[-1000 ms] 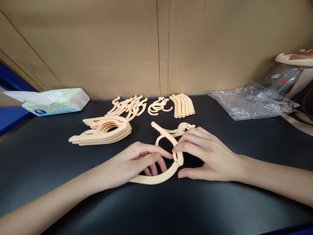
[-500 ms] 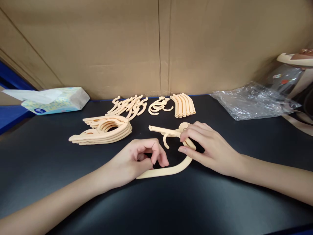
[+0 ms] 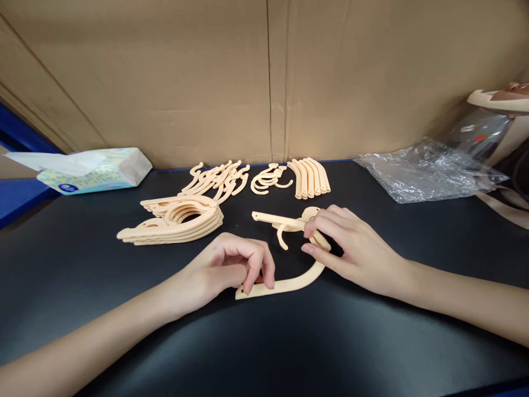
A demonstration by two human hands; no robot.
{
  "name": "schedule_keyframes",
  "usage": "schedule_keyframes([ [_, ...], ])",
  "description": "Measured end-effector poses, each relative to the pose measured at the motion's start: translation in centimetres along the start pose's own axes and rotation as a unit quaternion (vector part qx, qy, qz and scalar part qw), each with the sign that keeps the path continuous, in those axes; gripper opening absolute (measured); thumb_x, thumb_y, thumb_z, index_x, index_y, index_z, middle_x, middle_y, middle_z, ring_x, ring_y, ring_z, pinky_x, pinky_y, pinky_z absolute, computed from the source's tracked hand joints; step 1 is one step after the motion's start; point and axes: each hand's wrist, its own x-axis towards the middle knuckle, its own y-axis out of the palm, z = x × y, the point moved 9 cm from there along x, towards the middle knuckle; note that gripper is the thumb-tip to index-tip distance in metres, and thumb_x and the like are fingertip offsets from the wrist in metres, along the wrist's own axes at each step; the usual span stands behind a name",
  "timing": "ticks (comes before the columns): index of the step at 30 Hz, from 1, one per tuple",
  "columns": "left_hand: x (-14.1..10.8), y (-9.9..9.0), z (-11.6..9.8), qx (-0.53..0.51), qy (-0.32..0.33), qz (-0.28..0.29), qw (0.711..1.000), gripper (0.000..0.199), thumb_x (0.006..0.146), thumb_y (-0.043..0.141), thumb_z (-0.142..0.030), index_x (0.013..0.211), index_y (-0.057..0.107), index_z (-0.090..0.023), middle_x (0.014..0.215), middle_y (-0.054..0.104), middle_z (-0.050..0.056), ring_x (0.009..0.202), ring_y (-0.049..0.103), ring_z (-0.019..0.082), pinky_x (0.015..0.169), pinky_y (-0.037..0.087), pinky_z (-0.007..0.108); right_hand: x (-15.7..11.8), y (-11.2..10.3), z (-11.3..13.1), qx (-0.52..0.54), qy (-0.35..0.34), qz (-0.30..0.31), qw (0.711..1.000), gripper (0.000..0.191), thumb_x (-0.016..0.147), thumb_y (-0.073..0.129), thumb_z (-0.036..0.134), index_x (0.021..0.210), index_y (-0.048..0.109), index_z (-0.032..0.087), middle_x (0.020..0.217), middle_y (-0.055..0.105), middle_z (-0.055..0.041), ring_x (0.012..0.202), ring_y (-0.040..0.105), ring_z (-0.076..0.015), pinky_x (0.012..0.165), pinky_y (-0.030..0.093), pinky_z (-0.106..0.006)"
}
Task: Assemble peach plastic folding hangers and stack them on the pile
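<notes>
A cream plastic folding clothes hanger (image 3: 289, 285) lies on the black tabletop, its lower arm curving toward me and its upper arm pointing left. Its small hook (image 3: 282, 238) sticks out between the two arms. My right hand (image 3: 345, 240) grips the hanger at the right-hand bend, thumb below and fingers above, covering part of the joint. Curled over the left end of the lower arm, my left hand (image 3: 237, 264) has its fingertips on the bar, near a small hole. Its thumb is partly hidden behind the fingers.
Stacked folded hangers (image 3: 182, 223) sit left of centre. Behind lie loose S-shaped parts (image 3: 217, 179), several hooks (image 3: 268, 179) and a row of curved arms (image 3: 309, 177). A tissue pack (image 3: 95, 171) stands left, a clear plastic bag (image 3: 421, 171) right. Cardboard (image 3: 206, 82) walls the back.
My left hand's fingers have shifted slightly left and down onto the lower arm, baring its end and a small hole. My right hand keeps its hold in nearly the same place.
</notes>
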Motion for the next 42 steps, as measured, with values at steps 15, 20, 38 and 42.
schedule_keyframes([
  [15, 0.2, 0.1, 0.0, -0.035, 0.026, -0.001, 0.999, 0.023, 0.079, 0.050, -0.006, 0.059, 0.045, -0.015, 0.075, 0.064, 0.000, 0.068, 0.058, 0.008, 0.066, 0.046, 0.017, 0.0, 0.1, -0.1, -0.007, 0.000, 0.006, 1.000, 0.008, 0.094, 0.056, 0.024, 0.090, 0.049, 0.021, 0.091, 0.060, -0.0001, 0.081, 0.049, -0.0166, 0.073, 0.034, -0.030],
  [20, 0.2, -0.1, -0.4, 0.023, 0.051, -0.023, 0.998, 0.025, 0.080, 0.049, -0.009, 0.058, 0.040, -0.017, 0.074, 0.063, 0.000, 0.066, 0.058, 0.009, 0.065, 0.048, 0.018, 0.0, 0.1, -0.2, -0.019, 0.007, 0.003, 1.000, 0.008, 0.094, 0.055, 0.022, 0.090, 0.048, 0.021, 0.091, 0.060, -0.0001, 0.079, 0.050, -0.0165, 0.073, 0.034, -0.030],
  [38, 0.1, 0.9, -1.0, 0.619, 0.097, -0.002, 0.780, 0.048, 0.102, 0.034, -0.030, 0.149, 0.031, -0.022, 0.157, 0.033, 0.004, 0.148, 0.020, 0.023, 0.119, 0.025, 0.048, 0.3, -1.0, -3.5, -0.066, 0.058, -0.025, 0.996, 0.007, 0.090, 0.050, 0.015, 0.090, 0.047, 0.021, 0.083, 0.057, -0.0004, 0.079, 0.049, -0.0194, 0.072, 0.034, -0.032],
  [42, 0.1, 0.7, -0.8, 0.619, 0.089, -0.004, 0.781, 0.047, 0.102, 0.034, -0.028, 0.149, 0.032, -0.027, 0.157, 0.033, 0.001, 0.148, 0.021, 0.022, 0.119, 0.026, 0.047, 0.3, -1.0, -3.4, -0.067, 0.059, -0.029, 0.996, 0.006, 0.090, 0.050, 0.016, 0.090, 0.047, 0.021, 0.084, 0.059, -0.0013, 0.079, 0.050, -0.0201, 0.072, 0.034, -0.033],
])
